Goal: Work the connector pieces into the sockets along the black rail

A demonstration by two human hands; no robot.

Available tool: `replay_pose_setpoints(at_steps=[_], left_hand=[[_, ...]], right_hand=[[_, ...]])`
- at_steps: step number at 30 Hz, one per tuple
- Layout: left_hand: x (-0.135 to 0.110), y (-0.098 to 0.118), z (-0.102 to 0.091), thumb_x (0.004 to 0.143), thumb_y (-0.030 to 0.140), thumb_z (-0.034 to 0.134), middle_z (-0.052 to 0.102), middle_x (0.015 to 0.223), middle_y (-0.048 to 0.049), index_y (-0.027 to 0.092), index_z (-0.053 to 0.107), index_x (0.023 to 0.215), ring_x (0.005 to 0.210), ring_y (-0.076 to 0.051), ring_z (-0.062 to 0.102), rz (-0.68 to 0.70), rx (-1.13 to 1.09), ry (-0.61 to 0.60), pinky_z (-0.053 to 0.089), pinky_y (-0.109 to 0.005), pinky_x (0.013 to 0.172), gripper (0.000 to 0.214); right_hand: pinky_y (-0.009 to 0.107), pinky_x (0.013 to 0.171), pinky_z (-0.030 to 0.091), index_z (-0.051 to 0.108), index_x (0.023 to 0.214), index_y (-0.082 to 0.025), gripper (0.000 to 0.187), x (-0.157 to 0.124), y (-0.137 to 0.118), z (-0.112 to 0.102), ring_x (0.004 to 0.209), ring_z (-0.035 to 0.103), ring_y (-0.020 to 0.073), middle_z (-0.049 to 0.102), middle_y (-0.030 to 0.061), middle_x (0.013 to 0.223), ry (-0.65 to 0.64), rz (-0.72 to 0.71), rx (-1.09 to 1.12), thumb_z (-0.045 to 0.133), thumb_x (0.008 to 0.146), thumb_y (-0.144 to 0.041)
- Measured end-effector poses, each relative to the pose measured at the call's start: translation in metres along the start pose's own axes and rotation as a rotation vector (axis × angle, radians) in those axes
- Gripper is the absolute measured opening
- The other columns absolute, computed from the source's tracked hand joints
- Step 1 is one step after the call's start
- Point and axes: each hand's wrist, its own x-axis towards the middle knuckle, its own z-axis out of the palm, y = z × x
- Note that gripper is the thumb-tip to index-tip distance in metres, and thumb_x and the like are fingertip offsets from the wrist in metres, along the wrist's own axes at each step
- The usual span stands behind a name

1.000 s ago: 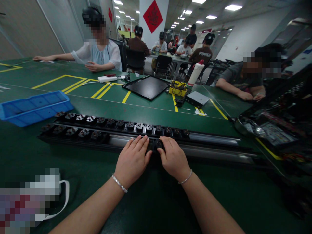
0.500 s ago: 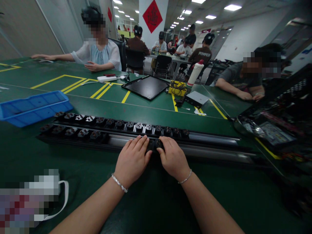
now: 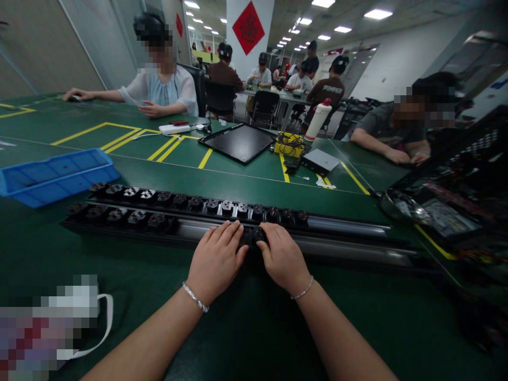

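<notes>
Two long black rails (image 3: 349, 247) lie side by side across the table in front of me. Several dark socket modules (image 3: 156, 220) sit in a row at the left end of the near rail, and a longer row of socket modules (image 3: 195, 202) fills much of the far one. My left hand (image 3: 216, 254) is closed over the near rail, fingers together on top and thumb toward its near side; what lies under the palm is hidden. Beside it, my right hand (image 3: 282, 254) pinches a round black socket module (image 3: 259, 234) at the near rail.
On the left stands a blue plastic bin (image 3: 59, 177). Beyond the rails are a black flat panel (image 3: 240, 143), a yellow box with cables (image 3: 289, 144), a grey drive-like box (image 3: 320, 160) and a white bottle (image 3: 318, 120). An opened computer case (image 3: 440, 211) stands right. Co-workers sit opposite.
My hands stay almost in the same place, with the module still in my right fingers. The co-worker at the far left has drawn an outstretched hand slightly rightward.
</notes>
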Motion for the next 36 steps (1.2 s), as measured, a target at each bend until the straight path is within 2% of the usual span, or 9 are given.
replay_pose_setpoints(at_steps=[14,23,36], left_hand=[[-0.0008,-0.0038,0.0028,0.088,0.037,0.041,0.054,0.130,-0.0060,0.021,0.052,0.124,0.121,-0.025,0.046,-0.013,-0.013,0.022,0.041,-0.042,0.095,0.041],[-0.0015,-0.0029,0.0027,0.088,0.038,0.041,0.053,0.130,-0.0051,0.021,0.052,0.125,0.122,-0.024,0.045,-0.038,-0.014,0.004,0.040,-0.041,0.094,0.042],[-0.0011,-0.0015,0.0022,0.088,0.037,0.043,0.053,0.131,-0.0036,0.025,0.055,0.120,0.121,-0.025,0.046,-0.048,-0.034,0.023,0.041,-0.041,0.091,0.037]], right_hand=[[0.044,0.095,0.043,0.056,0.112,-0.015,0.032,0.0011,0.0035,-0.0024,0.105,0.054,0.0240,0.062,0.0117,0.110,0.005,0.001,-0.002,0.046,0.083,-0.023],[0.041,0.096,0.042,0.056,0.111,-0.010,0.032,0.0003,0.0022,-0.0021,0.105,0.052,0.0239,0.061,0.0124,0.109,-0.001,0.017,-0.016,0.046,0.083,-0.023],[0.042,0.096,0.043,0.054,0.113,-0.012,0.032,-0.0002,0.0033,-0.0027,0.106,0.052,0.0235,0.061,0.0118,0.110,-0.014,0.034,0.009,0.046,0.084,-0.022]])
